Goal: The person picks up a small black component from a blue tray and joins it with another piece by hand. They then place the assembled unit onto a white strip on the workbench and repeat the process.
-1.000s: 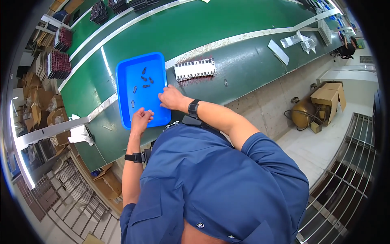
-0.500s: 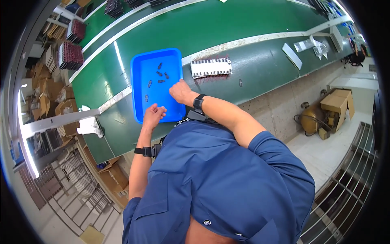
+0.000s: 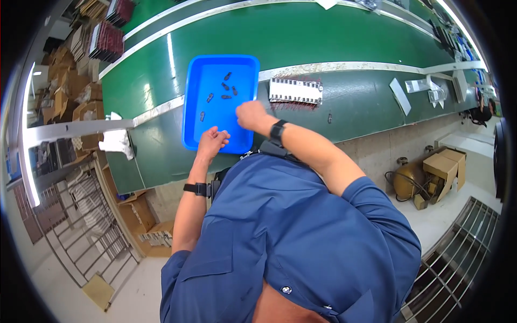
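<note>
A blue plastic tray (image 3: 190, 107) lies at the front of the green bench, with several small dark parts (image 3: 226, 97) scattered on its floor. My left hand (image 3: 212, 143) hovers over the tray's near end, its fingers curled together at the tips. Over the tray's right side, my right hand (image 3: 252, 115) is closed like a fist, knuckles up. Whatever either hand may hold is hidden or too small to make out. To the right of the tray lies a white strip-like stack (image 3: 295, 91) with dark slots along its edges and reddish wires fringing it.
One more small dark part (image 3: 330, 118) lies on the bench right of the stack. Farther right are a white plate (image 3: 400, 97) and clear plastic packaging (image 3: 431, 89). A white cloth (image 3: 116, 141) hangs at the left bench end. A metal rail (image 3: 81, 131) borders that end.
The whole view has shifted, so the tray and bench sit farther right and higher. Both hands remain over the tray in nearly the same poses. The small parts inside look unmoved.
</note>
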Demonstrator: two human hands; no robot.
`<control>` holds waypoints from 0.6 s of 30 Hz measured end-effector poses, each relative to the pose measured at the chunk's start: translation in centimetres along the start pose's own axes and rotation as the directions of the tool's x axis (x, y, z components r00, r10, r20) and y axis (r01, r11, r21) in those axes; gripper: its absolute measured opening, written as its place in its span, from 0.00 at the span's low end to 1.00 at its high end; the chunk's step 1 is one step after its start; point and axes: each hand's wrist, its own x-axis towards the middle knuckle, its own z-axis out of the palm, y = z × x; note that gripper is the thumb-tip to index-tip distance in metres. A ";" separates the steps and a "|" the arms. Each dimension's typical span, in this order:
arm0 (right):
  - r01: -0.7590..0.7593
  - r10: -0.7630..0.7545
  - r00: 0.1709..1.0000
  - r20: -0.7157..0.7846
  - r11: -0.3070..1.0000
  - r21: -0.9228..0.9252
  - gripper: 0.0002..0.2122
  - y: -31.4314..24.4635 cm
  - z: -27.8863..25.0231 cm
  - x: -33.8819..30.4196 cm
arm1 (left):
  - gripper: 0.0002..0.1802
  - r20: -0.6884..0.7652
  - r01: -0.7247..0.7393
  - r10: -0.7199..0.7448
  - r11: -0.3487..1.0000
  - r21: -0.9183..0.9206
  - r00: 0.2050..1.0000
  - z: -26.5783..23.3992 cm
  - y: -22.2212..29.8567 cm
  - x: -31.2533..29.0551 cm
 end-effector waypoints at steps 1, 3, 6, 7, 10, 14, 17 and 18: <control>0.023 -0.023 1.000 0.013 0.999 -0.037 0.06 -0.9 0.8 0.4 | 0.16 0.015 -0.008 0.008 1.000 0.001 1.000 0.0 0.0 -0.2; 0.066 -0.066 0.998 0.006 0.996 -0.066 0.06 -2.4 1.9 1.1 | 0.11 -0.030 0.020 -0.020 1.000 0.001 0.999 -0.7 -0.4 -0.9; 0.074 -0.075 0.996 -0.055 0.997 -0.022 0.05 -2.2 2.3 1.2 | 0.11 -0.064 0.000 -0.001 1.000 -0.023 0.998 -0.5 0.0 -1.0; 0.063 -0.061 0.994 -0.090 0.998 0.024 0.05 -2.0 2.5 1.1 | 0.11 -0.052 -0.007 0.006 1.000 -0.015 0.999 -0.3 0.1 -0.9; 0.077 -0.068 0.990 -0.121 0.995 0.071 0.04 -1.6 2.6 1.0 | 0.10 -0.084 0.001 -0.005 0.999 -0.039 0.996 -0.1 0.0 -0.9; 0.130 -0.117 0.983 -0.141 0.988 0.088 0.05 -0.7 2.0 0.4 | 0.10 -0.132 0.011 -0.017 0.999 -0.051 0.991 1.1 0.5 0.6; 0.177 -0.151 0.968 -0.200 0.976 0.123 0.06 -0.6 0.1 -0.4 | 0.10 -0.105 0.012 -0.028 0.989 -0.150 0.994 2.0 2.3 0.9; 0.217 -0.183 0.965 -0.189 0.960 0.179 0.09 -0.5 -0.7 -0.7 | 0.10 -0.095 0.013 -0.033 0.978 -0.206 0.995 2.3 2.6 0.9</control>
